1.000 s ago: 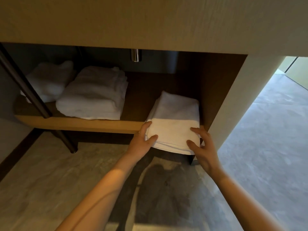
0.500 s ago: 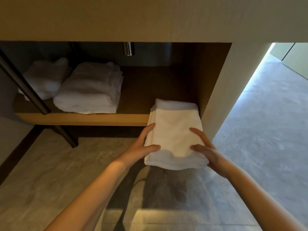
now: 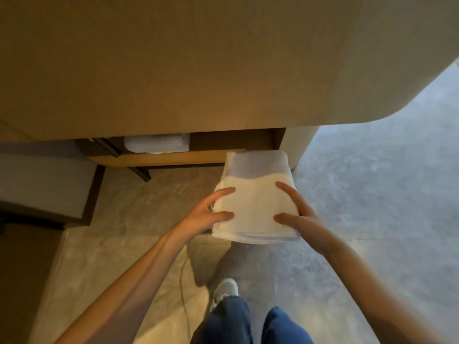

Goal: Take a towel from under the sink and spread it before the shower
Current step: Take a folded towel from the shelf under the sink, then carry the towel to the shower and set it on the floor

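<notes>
Left hand [image 3: 211, 214] and right hand [image 3: 300, 217] clamp folded white towel [image 3: 255, 207] by its sides, thumbs on top, held in air clear of wooden shelf [image 3: 159, 158]. Another towel [image 3: 156, 144] on shelf under vanity front [image 3: 173, 70]. Marbled stone floor [image 3: 372, 194] below.

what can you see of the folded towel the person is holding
The folded towel is white, soft-looking cloth folded into a thick rectangular stack, its layered edges showing along the near side. It is held roughly flat in the air, clear of the wooden shelf and above the floor. The left hand grips its left edge and the right hand its right edge, thumbs on top. Its far part lies in shadow.
</notes>
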`<state>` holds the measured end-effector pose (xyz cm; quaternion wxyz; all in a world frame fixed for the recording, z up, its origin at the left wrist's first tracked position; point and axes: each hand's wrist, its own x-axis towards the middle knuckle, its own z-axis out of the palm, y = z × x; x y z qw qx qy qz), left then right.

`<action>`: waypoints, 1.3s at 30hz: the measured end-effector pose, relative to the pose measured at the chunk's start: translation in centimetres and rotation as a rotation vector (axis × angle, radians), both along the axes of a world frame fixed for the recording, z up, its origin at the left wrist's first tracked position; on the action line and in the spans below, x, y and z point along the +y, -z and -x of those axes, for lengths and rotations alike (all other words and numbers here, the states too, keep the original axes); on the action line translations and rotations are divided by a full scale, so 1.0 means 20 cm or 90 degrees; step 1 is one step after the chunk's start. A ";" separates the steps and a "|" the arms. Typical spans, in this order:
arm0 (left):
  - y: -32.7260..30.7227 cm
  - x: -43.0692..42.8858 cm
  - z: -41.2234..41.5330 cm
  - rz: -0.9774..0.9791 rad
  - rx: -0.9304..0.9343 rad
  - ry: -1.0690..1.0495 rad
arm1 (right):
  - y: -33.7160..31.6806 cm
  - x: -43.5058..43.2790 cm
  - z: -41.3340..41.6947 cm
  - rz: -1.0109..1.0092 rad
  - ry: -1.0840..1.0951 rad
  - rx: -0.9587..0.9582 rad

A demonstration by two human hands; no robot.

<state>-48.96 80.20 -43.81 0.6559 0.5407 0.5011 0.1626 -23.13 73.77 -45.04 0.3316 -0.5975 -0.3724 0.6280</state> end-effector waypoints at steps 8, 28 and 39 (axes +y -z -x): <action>-1.21 -0.55 0.02 0.016 -0.030 -0.018 | -1.26 -0.54 -0.02 -0.034 0.012 -0.020; -2.93 -0.56 0.11 -0.411 -0.115 -0.081 | -3.03 -0.49 0.06 -0.423 -0.003 -0.046; -3.06 -0.09 0.46 -0.471 -0.079 -0.131 | -3.12 0.08 0.42 -0.505 -0.040 -0.077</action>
